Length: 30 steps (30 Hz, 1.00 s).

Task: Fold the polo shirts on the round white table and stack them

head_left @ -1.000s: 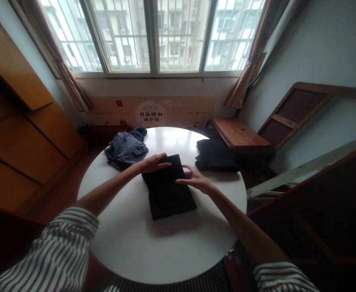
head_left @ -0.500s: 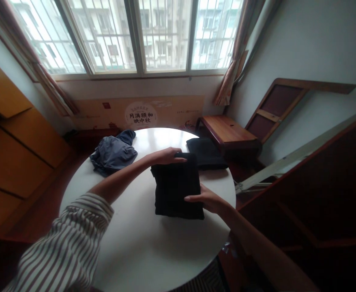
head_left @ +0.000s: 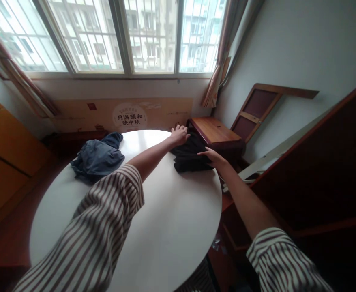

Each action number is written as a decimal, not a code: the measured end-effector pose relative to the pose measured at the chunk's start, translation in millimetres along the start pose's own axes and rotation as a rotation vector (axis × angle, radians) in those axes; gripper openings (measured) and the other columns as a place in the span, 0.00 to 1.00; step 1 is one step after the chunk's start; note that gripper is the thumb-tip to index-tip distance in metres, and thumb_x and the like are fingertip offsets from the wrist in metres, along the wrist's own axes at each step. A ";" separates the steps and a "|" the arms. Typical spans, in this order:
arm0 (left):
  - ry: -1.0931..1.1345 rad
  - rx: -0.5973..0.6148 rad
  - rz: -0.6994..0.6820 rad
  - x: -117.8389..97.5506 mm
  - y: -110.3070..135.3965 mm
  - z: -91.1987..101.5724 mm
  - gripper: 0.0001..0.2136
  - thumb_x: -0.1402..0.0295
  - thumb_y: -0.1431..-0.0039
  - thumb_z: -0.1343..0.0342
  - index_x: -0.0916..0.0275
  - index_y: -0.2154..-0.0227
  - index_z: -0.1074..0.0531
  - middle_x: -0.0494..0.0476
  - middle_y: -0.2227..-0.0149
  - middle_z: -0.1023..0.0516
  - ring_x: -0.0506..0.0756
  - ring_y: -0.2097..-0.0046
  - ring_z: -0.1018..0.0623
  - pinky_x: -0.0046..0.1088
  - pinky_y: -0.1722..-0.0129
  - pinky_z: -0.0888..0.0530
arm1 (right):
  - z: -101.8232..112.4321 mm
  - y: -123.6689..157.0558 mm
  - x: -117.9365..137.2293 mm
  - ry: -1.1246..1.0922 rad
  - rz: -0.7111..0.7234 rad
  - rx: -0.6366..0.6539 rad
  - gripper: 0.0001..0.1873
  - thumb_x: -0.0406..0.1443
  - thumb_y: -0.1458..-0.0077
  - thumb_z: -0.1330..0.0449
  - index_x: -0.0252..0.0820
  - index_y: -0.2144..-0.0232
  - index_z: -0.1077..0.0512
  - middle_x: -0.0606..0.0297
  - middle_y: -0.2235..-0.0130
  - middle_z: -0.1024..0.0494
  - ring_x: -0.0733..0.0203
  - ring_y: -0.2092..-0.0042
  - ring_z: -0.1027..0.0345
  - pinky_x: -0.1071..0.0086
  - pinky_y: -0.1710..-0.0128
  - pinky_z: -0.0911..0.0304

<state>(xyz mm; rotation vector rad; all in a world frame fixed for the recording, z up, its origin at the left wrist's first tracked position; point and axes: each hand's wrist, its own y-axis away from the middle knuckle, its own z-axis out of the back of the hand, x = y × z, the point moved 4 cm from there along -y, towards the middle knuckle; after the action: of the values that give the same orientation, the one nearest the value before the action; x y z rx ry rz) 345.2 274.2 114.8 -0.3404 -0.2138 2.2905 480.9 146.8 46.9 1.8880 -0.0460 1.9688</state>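
Note:
A folded black garment (head_left: 187, 151) lies on top of another folded black piece (head_left: 190, 165) at the far right rim of the round white table (head_left: 172, 215). My left hand (head_left: 179, 134) reaches across and curls over the garment's far edge. On the near right side, my right hand (head_left: 211, 157) grips the same garment, fingers pointing left over the cloth. The two black pieces are hard to tell apart where they overlap. Both my sleeves are striped.
A crumpled blue-grey garment (head_left: 97, 158) lies at the table's far left. A low wooden bench (head_left: 216, 132) stands just beyond the black pile. A wooden frame (head_left: 257, 109) leans on the right wall; a printed cardboard panel (head_left: 126, 115) stands under the window.
Both hands lifted the folded black garment from the table's middle and carried it right and away onto the black pile at the rim. My view turned to the right.

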 end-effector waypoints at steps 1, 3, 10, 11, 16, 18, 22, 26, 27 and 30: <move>0.006 0.061 -0.026 -8.7 10.1 -16.5 0.22 0.60 0.30 0.55 0.67 0.39 0.37 0.72 0.34 0.40 0.69 0.32 0.44 0.59 0.38 0.44 | 1.5 -5.1 -2.5 0.004 -0.009 -0.007 0.28 0.37 0.56 0.29 0.41 0.52 0.31 0.64 0.69 0.21 0.61 0.72 0.27 0.72 0.75 0.33; 0.055 0.172 -0.053 -22.5 33.9 -46.3 0.24 0.58 0.29 0.60 0.66 0.36 0.40 0.70 0.31 0.44 0.70 0.31 0.48 0.63 0.37 0.46 | 1.8 -8.3 -7.4 0.001 0.004 -0.019 0.27 0.38 0.56 0.29 0.40 0.53 0.31 0.64 0.70 0.21 0.61 0.74 0.28 0.71 0.76 0.34; 0.226 0.228 -0.032 -37.8 69.9 -69.4 0.30 0.48 0.31 0.66 0.55 0.31 0.50 0.60 0.27 0.55 0.72 0.29 0.55 0.67 0.38 0.47 | 11.0 4.3 -18.4 0.057 0.117 -0.095 0.31 0.40 0.55 0.31 0.43 0.48 0.33 0.60 0.62 0.19 0.57 0.67 0.25 0.68 0.71 0.30; 0.225 0.229 -0.046 -39.4 69.9 -69.6 0.30 0.48 0.31 0.67 0.55 0.30 0.51 0.60 0.27 0.55 0.72 0.29 0.55 0.67 0.38 0.47 | 14.3 5.6 -19.0 0.083 0.125 -0.112 0.31 0.40 0.55 0.31 0.42 0.48 0.33 0.59 0.61 0.19 0.55 0.66 0.24 0.67 0.69 0.29; 0.180 0.238 -0.054 -44.9 73.8 -85.1 0.34 0.47 0.31 0.68 0.61 0.30 0.53 0.66 0.28 0.54 0.72 0.29 0.53 0.64 0.36 0.50 | 21.8 5.4 3.9 0.493 0.331 -0.376 0.33 0.40 0.47 0.36 0.35 0.41 0.35 0.44 0.46 0.25 0.43 0.44 0.31 0.54 0.45 0.36; 0.147 0.187 -0.053 -46.8 77.0 -91.0 0.34 0.48 0.31 0.67 0.64 0.30 0.52 0.68 0.28 0.52 0.71 0.29 0.51 0.63 0.35 0.50 | 1.7 -4.6 20.4 0.873 0.493 -0.333 0.30 0.42 0.39 0.44 0.37 0.37 0.37 0.46 0.39 0.32 0.43 0.37 0.40 0.51 0.37 0.46; 0.072 0.066 -0.063 -52.4 85.6 -94.6 0.31 0.51 0.30 0.63 0.64 0.31 0.49 0.69 0.29 0.49 0.71 0.30 0.52 0.62 0.36 0.49 | -54.2 -46.4 24.3 1.220 0.473 0.042 0.27 0.48 0.34 0.54 0.56 0.34 0.39 0.65 0.31 0.41 0.45 0.31 0.53 0.42 0.34 0.57; 0.034 -0.010 -0.059 -59.6 98.5 -96.5 0.30 0.53 0.30 0.60 0.65 0.32 0.47 0.72 0.31 0.45 0.72 0.31 0.48 0.63 0.36 0.49 | -83.9 -85.4 15.9 1.289 0.331 0.063 0.30 0.54 0.36 0.55 0.63 0.34 0.43 0.69 0.29 0.49 0.34 0.29 0.70 0.24 0.40 0.75; 0.030 -0.022 -0.064 -62.0 102.3 -97.8 0.29 0.54 0.30 0.59 0.65 0.32 0.47 0.72 0.32 0.45 0.72 0.31 0.46 0.62 0.36 0.48 | -87.2 -92.4 13.7 1.311 0.283 0.059 0.32 0.56 0.36 0.57 0.63 0.33 0.45 0.70 0.28 0.52 0.33 0.29 0.74 0.23 0.42 0.79; 0.008 -0.011 -0.097 -71.1 116.3 -102.6 0.30 0.57 0.31 0.55 0.64 0.31 0.48 0.75 0.32 0.46 0.74 0.32 0.46 0.60 0.36 0.46 | -92.6 -106.0 11.6 1.360 0.149 0.039 0.34 0.59 0.36 0.64 0.65 0.32 0.49 0.71 0.27 0.57 0.32 0.29 0.81 0.22 0.43 0.81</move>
<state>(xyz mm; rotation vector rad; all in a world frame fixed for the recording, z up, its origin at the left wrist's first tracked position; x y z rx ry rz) 342.4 148.2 -0.2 -0.3372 -0.2341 2.1925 426.1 274.8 23.4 0.2455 0.2418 2.9036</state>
